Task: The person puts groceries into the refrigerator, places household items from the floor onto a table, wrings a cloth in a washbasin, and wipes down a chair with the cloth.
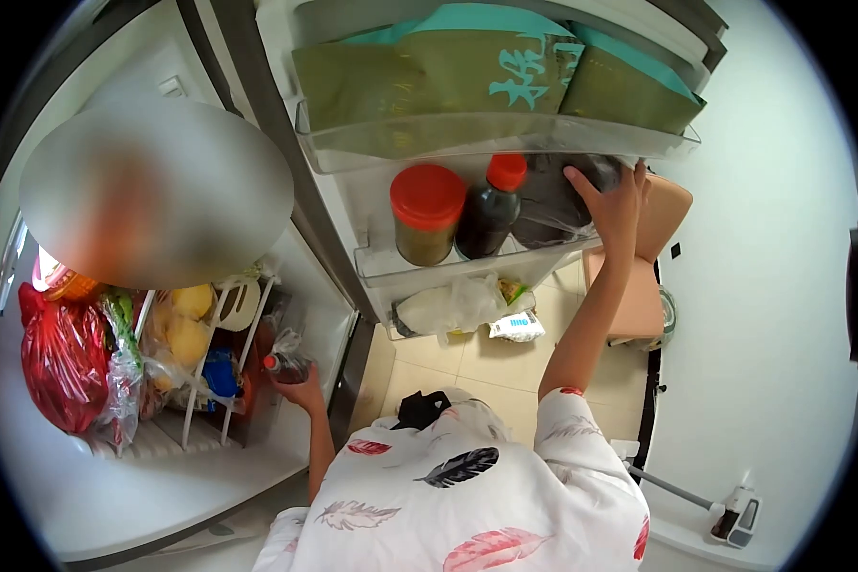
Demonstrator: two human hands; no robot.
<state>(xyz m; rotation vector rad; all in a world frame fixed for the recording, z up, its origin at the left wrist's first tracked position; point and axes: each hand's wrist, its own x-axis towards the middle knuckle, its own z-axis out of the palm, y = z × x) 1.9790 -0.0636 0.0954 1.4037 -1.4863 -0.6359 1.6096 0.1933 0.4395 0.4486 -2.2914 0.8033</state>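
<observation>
My left hand [300, 391], inside the fridge at the lower left, is closed around a small dark bottle with a red cap [288, 369]. My right hand [612, 202] reaches up to the door's middle shelf. Its thumb and fingers grip a dark bundle in a plastic bag [551, 200]; part of the bundle is behind the fingers. Beside that bundle stand a dark bottle with a red cap [487, 212] and a jar with a red lid [426, 212].
Green bags [429, 71] fill the upper door shelf [496, 143]. Clear plastic packages [448, 307] lie in the lower one. A red plastic bag [65, 357] and yellow fruit [189, 329] sit inside the fridge. A brown chair [634, 296] stands behind the open door.
</observation>
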